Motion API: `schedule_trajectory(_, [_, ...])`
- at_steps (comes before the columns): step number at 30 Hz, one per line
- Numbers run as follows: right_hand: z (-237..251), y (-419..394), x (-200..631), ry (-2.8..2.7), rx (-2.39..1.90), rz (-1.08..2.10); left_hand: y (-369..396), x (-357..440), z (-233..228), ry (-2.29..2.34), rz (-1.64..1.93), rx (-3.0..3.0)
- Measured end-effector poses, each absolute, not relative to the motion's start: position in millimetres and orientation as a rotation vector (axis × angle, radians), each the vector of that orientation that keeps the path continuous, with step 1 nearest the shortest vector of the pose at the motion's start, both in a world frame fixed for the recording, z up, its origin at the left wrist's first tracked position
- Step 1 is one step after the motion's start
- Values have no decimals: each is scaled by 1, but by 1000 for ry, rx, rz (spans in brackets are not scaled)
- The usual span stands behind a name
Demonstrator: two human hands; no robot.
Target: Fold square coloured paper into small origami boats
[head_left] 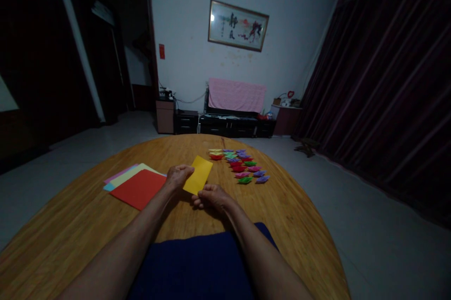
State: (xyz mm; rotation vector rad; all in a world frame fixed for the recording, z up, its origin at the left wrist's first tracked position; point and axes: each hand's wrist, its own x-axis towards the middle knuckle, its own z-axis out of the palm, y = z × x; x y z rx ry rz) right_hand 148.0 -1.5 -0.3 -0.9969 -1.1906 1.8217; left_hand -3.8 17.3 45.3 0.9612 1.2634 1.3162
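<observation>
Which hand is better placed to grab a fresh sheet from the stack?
Probably the left hand: the paper stack lies right beside it. The right hand sits farther away, pinching the yellow paper.

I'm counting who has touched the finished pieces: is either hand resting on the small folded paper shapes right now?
No: both the left hand and right hand hold the yellow paper, apart from the folded shapes.

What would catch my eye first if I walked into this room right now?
Probably the yellow paper, folded to a strip and held between the left hand and right hand at the middle of the round wooden table. Left of it lies a stack of coloured sheets; to the right, rows of small folded paper shapes.
</observation>
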Motion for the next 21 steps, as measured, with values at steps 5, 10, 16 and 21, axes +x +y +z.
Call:
schedule_trajectory(5, [-7,-3,147,-1168,-920,1833,17,-1,46,1277,1285,1000])
schedule_trajectory(10, [-5,-5,149,-1173,-887,1846,14,-5,48,1244,1296,1013])
schedule_trajectory(16, [-5,-4,153,-1223,-851,1874,7,-10,57,1292,1299,1043])
schedule_trajectory(21, [-6,-7,153,-1169,-794,1935,3,-6,61,1307,1302,1046])
